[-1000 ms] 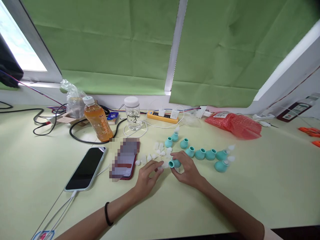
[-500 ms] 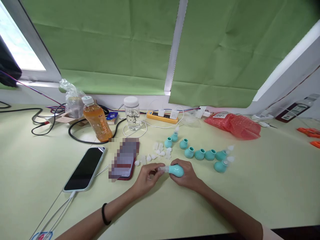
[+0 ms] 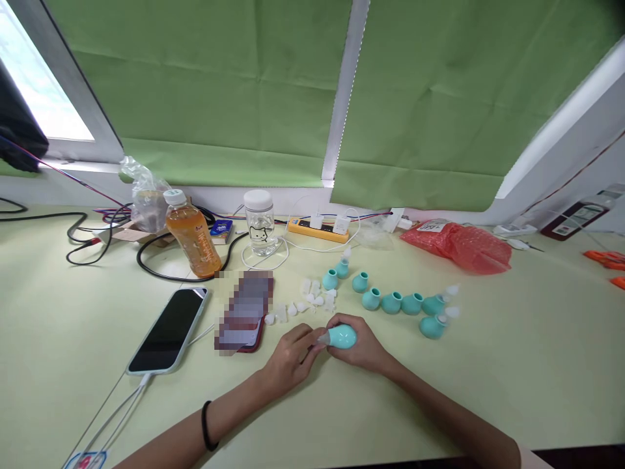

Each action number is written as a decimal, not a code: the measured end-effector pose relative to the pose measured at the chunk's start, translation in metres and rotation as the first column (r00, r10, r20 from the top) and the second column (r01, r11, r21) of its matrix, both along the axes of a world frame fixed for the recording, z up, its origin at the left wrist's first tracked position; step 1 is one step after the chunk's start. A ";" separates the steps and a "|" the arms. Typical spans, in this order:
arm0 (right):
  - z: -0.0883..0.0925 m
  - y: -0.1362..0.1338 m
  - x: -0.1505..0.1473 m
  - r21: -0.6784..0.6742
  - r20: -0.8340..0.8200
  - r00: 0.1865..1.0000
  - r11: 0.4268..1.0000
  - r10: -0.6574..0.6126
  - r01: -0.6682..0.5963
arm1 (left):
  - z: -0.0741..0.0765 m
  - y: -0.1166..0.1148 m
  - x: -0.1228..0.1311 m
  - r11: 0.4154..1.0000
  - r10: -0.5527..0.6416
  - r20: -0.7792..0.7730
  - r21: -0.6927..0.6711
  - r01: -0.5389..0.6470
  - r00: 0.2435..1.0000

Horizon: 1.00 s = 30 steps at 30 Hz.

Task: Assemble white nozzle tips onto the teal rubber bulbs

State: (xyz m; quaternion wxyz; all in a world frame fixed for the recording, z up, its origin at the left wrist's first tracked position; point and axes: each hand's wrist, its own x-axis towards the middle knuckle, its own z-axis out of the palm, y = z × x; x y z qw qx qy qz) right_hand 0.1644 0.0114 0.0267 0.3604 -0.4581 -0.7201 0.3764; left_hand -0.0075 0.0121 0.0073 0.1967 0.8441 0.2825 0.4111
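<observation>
My right hand [image 3: 361,342] is wrapped round a shiny teal rubber squeeze bulb [image 3: 344,337] that lies on its side, mouth to the left. A clear tapered nozzle [image 3: 323,338] points left from the bulb's mouth, pinched between the thumb and fingers of my left hand [image 3: 294,355]. Nozzle and bulb meet, though my fingers partly hide the join. Just beyond my hands lie small white and clear plastic pieces [image 3: 318,299]. Several open teal bulbs [image 3: 392,301] stand in a loose row at the right. Others carry clear tips, such as the tipped bulb [image 3: 432,327] at the row's near end.
Left of my hands are a phone with a red case [image 3: 247,312] and a cabled phone [image 3: 168,331]. Behind stand an orange drink bottle [image 3: 194,238], a clear cup [image 3: 260,225], a yellow power strip [image 3: 318,230] and a red plastic bag [image 3: 459,246].
My left hand has moved right, towards the bulb, and less of the clear nozzle shows between my hands. The bulb stays in my right hand, shifted slightly left.
</observation>
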 end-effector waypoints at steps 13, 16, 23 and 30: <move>0.002 -0.003 -0.001 0.154 -0.156 0.955 0.949 -0.253 0.277 | 0.020 0.014 -0.015 0.959 0.216 0.010 0.187 -0.214 0.976; 0.002 -0.001 0.001 0.207 -0.220 0.925 0.912 -0.309 0.353 | 0.022 0.025 -0.014 0.878 0.443 -0.223 0.305 -0.369 0.869; -0.002 -0.006 -0.005 0.239 -0.097 0.977 0.949 -0.187 0.206 | 0.004 0.030 -0.009 0.859 0.486 -0.540 0.441 -0.261 0.687; -0.003 -0.015 -0.006 0.330 0.003 0.998 0.942 -0.069 0.064 | 0.003 0.027 -0.008 0.918 0.351 -0.485 0.347 -0.192 0.801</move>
